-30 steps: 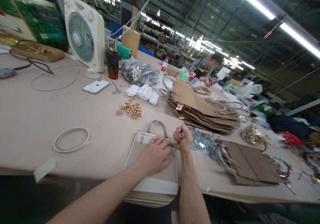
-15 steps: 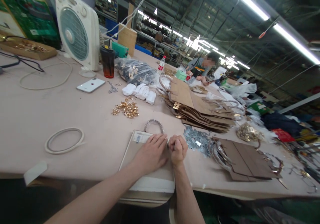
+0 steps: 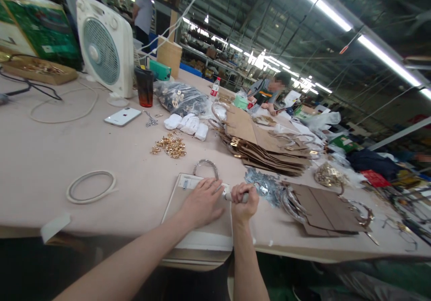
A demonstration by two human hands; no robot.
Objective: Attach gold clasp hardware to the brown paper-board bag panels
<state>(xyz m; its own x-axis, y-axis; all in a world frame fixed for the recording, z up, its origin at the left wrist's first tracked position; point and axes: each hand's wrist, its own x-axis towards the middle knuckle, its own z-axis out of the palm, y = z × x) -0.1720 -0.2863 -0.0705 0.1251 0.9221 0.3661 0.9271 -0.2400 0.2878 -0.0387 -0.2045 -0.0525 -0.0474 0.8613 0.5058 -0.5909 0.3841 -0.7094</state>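
A flat beige bag panel [image 3: 177, 204] with a pale border lies at the table's front edge, one end overhanging. Its plastic-wrapped handle [image 3: 206, 162] arches up from the far side. My left hand [image 3: 204, 204] rests flat on the panel, fingers stretched out. My right hand [image 3: 245, 207] is wrapped round a tool with a pale, thick handle [image 3: 228, 196], held roughly level at the panel's upper right edge. The tool's tip is hidden, so its kind does not show. Just right of this hand lies a heap of small grey metal plates [image 3: 264, 186].
Stacked brown bag pieces [image 3: 259, 135] stand behind, with more brown bag pieces [image 3: 326, 207] at right. Gold fittings [image 3: 171, 146], a tape roll [image 3: 90, 187], a phone [image 3: 123, 116], a dark cup [image 3: 144, 88] and a fan [image 3: 103, 50] are leftward. A co-worker [image 3: 269, 92] sits across the table.
My right hand has turned and shifted slightly right, and the pale tool handle now shows in its grip. My left hand stays flat on the panel. The view has shifted slightly.
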